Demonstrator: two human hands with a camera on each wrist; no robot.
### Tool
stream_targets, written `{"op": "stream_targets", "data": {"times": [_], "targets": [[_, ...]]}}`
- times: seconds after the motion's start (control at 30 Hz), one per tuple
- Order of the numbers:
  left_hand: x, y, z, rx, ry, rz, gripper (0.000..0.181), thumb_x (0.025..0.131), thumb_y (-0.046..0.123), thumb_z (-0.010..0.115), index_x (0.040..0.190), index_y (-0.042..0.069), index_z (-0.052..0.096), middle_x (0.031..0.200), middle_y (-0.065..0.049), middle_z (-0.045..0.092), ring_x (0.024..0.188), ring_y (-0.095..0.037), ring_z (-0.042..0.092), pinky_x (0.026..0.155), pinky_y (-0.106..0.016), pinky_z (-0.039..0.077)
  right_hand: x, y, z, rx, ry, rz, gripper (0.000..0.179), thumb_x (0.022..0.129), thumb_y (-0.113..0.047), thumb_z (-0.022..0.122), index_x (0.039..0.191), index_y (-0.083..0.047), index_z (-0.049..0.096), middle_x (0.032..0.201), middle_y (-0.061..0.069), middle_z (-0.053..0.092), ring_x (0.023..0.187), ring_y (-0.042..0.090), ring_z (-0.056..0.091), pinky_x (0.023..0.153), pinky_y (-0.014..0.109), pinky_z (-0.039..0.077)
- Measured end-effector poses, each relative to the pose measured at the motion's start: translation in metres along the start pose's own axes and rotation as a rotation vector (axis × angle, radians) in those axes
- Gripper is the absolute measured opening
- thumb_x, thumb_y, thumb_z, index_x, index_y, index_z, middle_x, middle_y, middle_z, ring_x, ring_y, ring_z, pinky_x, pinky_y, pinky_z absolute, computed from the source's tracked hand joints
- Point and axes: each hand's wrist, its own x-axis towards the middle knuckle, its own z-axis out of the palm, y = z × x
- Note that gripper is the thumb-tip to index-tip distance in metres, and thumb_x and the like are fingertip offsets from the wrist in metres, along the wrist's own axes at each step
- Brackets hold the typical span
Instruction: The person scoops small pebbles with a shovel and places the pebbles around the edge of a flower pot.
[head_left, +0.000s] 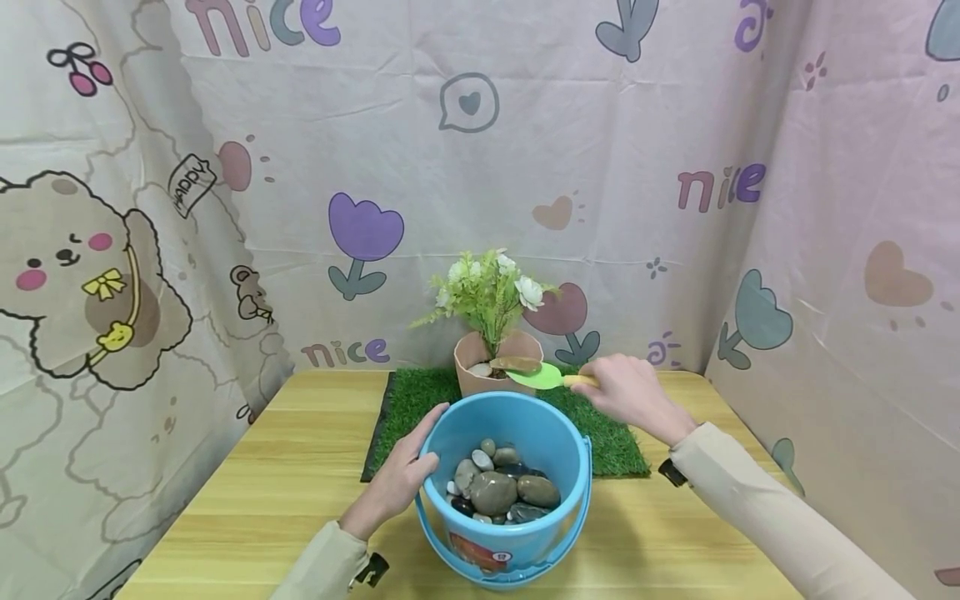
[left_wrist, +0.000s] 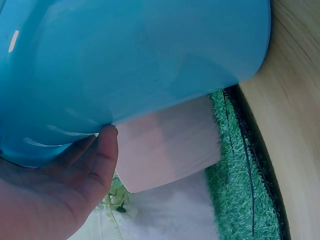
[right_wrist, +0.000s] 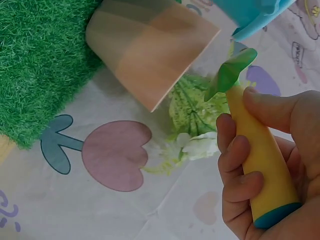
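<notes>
My right hand [head_left: 628, 388] grips the yellow handle of a small garden trowel [right_wrist: 265, 160]. Its green blade reaches over the mouth of a pink flower pot [head_left: 474, 385], carrying a brownish stone [head_left: 517, 364]. Inside the pot are a pale pebble [head_left: 481, 369] and a plant [head_left: 491, 292] with white flowers. At the front stands a blue bucket [head_left: 543, 429] with several smooth grey and dark stones [head_left: 493, 493] inside. My left hand [head_left: 397, 477] holds the bucket's left rim, thumb at the edge and fingers along the outer wall.
Green artificial turf [head_left: 420, 400] lies beneath the pot on a wooden table [head_left: 300, 450]. The bucket's handle [head_left: 573, 529] hangs down at its front. A printed cloth [head_left: 480, 167] stands behind and at both sides of the table.
</notes>
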Motion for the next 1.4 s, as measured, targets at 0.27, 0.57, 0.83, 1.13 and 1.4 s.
{"op": "stream_targets", "data": {"times": [0.27, 0.57, 0.83, 1.13, 1.4], "targets": [[0.001, -0.002, 0.001, 0.008, -0.016, 0.000, 0.075, 0.085, 0.006, 0.040, 0.157, 0.022, 0.025, 0.151, -0.011, 0.044, 0.127, -0.035, 0.055, 0.093, -0.050, 0.051, 0.021, 0.005, 0.011, 0.029, -0.068, 0.077, 0.022, 0.091, -0.035, 0.066, 0.087, -0.015, 0.076, 0.057, -0.005, 0.053, 0.049, 0.013, 0.046, 0.044, 0.029, 0.035], [-0.001, -0.004, 0.004, 0.028, 0.001, 0.009, 0.074, 0.086, 0.006, 0.041, 0.157, 0.021, 0.026, 0.152, -0.011, 0.043, 0.126, -0.035, 0.055, 0.093, -0.051, 0.051, 0.044, 0.014, 0.020, -0.013, -0.089, 0.124, 0.039, 0.092, -0.038, 0.065, 0.058, -0.020, 0.058, 0.052, -0.005, 0.048, 0.050, 0.016, 0.046, 0.047, 0.032, 0.035], [-0.001, -0.001, 0.002, 0.006, -0.002, 0.008, 0.074, 0.086, 0.006, 0.041, 0.156, 0.024, 0.026, 0.152, -0.008, 0.043, 0.126, -0.034, 0.055, 0.094, -0.051, 0.051, 0.054, 0.015, 0.014, 0.010, -0.170, 0.160, 0.040, 0.091, -0.041, 0.065, 0.057, -0.020, 0.062, 0.052, -0.004, 0.051, 0.049, 0.016, 0.046, 0.046, 0.031, 0.035], [0.001, 0.000, 0.001, 0.002, -0.002, 0.001, 0.074, 0.086, 0.007, 0.041, 0.156, 0.024, 0.026, 0.150, -0.009, 0.046, 0.125, -0.034, 0.057, 0.091, -0.049, 0.052, 0.060, 0.013, 0.011, 0.050, -0.173, 0.134, 0.041, 0.091, -0.043, 0.065, 0.057, -0.019, 0.063, 0.050, -0.006, 0.040, 0.048, 0.012, 0.037, 0.044, 0.027, 0.027], [0.000, -0.002, 0.001, 0.020, 0.000, 0.011, 0.073, 0.086, 0.007, 0.041, 0.156, 0.022, 0.025, 0.150, -0.013, 0.045, 0.126, -0.038, 0.055, 0.091, -0.050, 0.052, 0.061, 0.014, 0.012, 0.088, -0.187, 0.152, 0.039, 0.092, -0.045, 0.063, 0.061, -0.021, 0.067, 0.049, -0.007, 0.041, 0.046, 0.011, 0.034, 0.043, 0.026, 0.027]]}}
